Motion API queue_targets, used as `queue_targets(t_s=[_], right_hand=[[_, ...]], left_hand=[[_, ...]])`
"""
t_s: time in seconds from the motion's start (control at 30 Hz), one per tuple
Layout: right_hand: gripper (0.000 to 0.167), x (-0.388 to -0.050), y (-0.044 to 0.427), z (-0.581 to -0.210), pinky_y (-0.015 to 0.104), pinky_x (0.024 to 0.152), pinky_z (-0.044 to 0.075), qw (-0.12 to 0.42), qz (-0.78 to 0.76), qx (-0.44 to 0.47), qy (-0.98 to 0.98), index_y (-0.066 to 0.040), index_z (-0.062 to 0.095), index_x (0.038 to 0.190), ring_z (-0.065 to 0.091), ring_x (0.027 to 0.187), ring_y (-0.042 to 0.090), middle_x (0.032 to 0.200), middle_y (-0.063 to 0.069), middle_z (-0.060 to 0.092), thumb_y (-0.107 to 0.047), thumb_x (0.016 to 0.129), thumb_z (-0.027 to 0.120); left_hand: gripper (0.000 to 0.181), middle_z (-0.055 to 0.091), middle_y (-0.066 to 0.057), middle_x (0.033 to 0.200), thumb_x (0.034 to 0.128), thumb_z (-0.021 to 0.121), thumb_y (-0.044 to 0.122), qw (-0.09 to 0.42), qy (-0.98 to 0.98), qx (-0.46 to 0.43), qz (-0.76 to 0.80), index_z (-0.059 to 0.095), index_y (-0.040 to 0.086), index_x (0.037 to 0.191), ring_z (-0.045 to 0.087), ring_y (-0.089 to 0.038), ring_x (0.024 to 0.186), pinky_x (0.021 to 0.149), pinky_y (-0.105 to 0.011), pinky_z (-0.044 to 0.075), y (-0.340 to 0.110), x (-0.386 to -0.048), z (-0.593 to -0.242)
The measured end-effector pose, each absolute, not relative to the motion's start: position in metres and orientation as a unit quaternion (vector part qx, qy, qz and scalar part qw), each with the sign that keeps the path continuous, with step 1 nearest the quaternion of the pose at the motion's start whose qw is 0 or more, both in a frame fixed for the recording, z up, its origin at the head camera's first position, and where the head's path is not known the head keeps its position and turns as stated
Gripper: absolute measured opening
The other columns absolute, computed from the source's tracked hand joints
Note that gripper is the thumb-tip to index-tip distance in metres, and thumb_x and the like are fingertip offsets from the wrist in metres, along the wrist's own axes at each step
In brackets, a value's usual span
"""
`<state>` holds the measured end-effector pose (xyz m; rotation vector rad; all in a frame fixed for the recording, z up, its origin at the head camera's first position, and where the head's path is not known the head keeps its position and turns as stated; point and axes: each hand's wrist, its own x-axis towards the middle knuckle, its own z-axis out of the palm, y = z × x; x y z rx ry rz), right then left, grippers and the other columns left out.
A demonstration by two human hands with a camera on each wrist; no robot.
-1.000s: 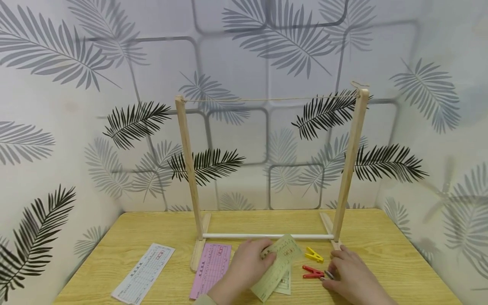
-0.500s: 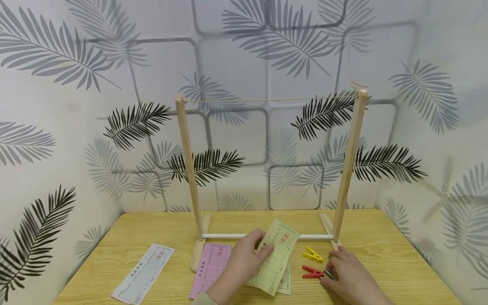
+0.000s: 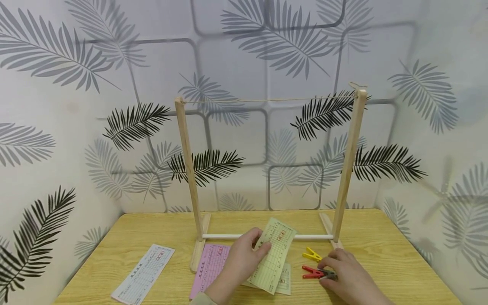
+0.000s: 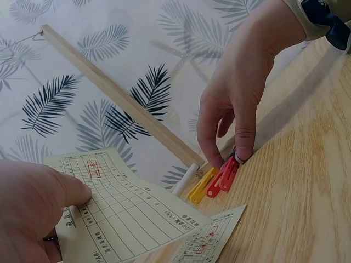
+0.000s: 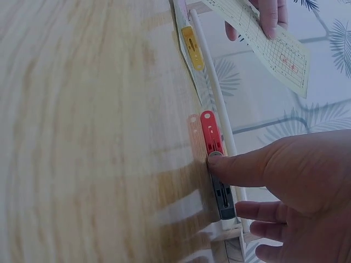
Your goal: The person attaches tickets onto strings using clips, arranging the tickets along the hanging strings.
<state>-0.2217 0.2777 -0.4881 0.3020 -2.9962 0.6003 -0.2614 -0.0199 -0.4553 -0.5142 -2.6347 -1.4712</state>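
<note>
My left hand [image 3: 244, 256] holds a pale yellow-green printed slip [image 3: 275, 254] between thumb and fingers, tilted above the table. Another slip [image 3: 284, 281] of similar colour lies partly under it. My right hand [image 3: 348, 275] is low at the table, thumb and index finger around a black clothespin [image 5: 221, 194]. In the right wrist view the thumb rests on this clothespin; the index fingertip is hidden. A red clothespin [image 3: 312, 272] lies against its left end. Just behind them is a yellow clothespin [image 3: 312, 254].
A wooden frame with two posts [image 3: 348, 165], a string [image 3: 267, 100] across the top and a white bar [image 3: 228, 236] below stands at the back. A pink slip [image 3: 209, 269] and a white slip [image 3: 144, 273] lie on the table [image 3: 160, 228] at left.
My left hand has raised and turned the yellow-green slip more upright, then shifted it slightly left. My right index finger has moved left over the black clothespin.
</note>
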Motion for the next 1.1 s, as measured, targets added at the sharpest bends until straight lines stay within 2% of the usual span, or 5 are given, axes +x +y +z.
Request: queue_targets(t_s=[0.23,0.4,0.67,0.93,1.1], right_hand=[[0.031,-0.2201,0.2766,-0.4882,0.044,0.084,0.045,0.057,0.179,0.101,-0.977,-0.036,0.08,0.101,0.046,0.094,0.021,0.098,-0.005,0.054,-0.015,0.085,0.096],[0.033,-0.2222,0.2765,-0.4894,0.042,0.081,0.046,0.061,0.176,0.113,-0.976,-0.034,0.082,0.1,0.05,0.087,0.016,0.093,-0.012,0.062,-0.008,0.085,0.094],[0.031,-0.2233,0.2746,-0.4921,0.053,0.092,0.052,0.067,0.153,0.116,-0.979,-0.033,0.084,0.104,0.058,0.09,0.014,0.096,-0.015,0.068,-0.007,0.089,0.087],[0.033,-0.2232,0.2724,-0.4911,0.063,0.099,0.05,0.053,0.161,0.098,-0.981,-0.036,0.083,0.108,0.061,0.096,0.019,0.099,-0.014,0.066,-0.006,0.094,0.084],[0.025,-0.2241,0.2714,-0.491,0.064,0.102,0.049,0.047,0.166,0.088,-0.981,-0.035,0.083,0.106,0.061,0.099,0.019,0.099,-0.013,0.066,-0.011,0.098,0.082]], left_hand=[[0.009,0.074,0.006,0.104,0.105,0.079,0.024,0.041,-0.854,-0.17,-0.489,0.071,0.02,0.108,0.063,-0.01,0.083,0.072,-0.032,0.056,-0.0211,-0.2625,-0.4557],[0.006,0.075,0.005,0.106,0.106,0.077,0.022,0.04,-0.855,-0.167,-0.49,0.072,0.02,0.109,0.065,-0.01,0.084,0.075,-0.033,0.058,-0.0214,-0.2644,-0.4565],[0.01,0.076,-0.003,0.128,0.109,0.073,0.028,0.054,-0.836,-0.167,-0.519,0.072,0.02,0.115,0.067,-0.035,0.132,0.11,-0.063,0.052,-0.0241,-0.2646,-0.4547],[0.02,0.066,-0.001,0.094,0.1146,0.062,0.03,0.046,-0.819,-0.161,-0.548,0.069,0.013,0.12,0.059,-0.017,0.079,0.071,-0.033,0.053,-0.0274,-0.2631,-0.4491],[0.018,0.066,-0.001,0.095,0.1142,0.063,0.027,0.055,-0.815,-0.162,-0.554,0.07,0.011,0.114,0.058,-0.015,0.079,0.07,-0.029,0.052,-0.0284,-0.2651,-0.4479]])
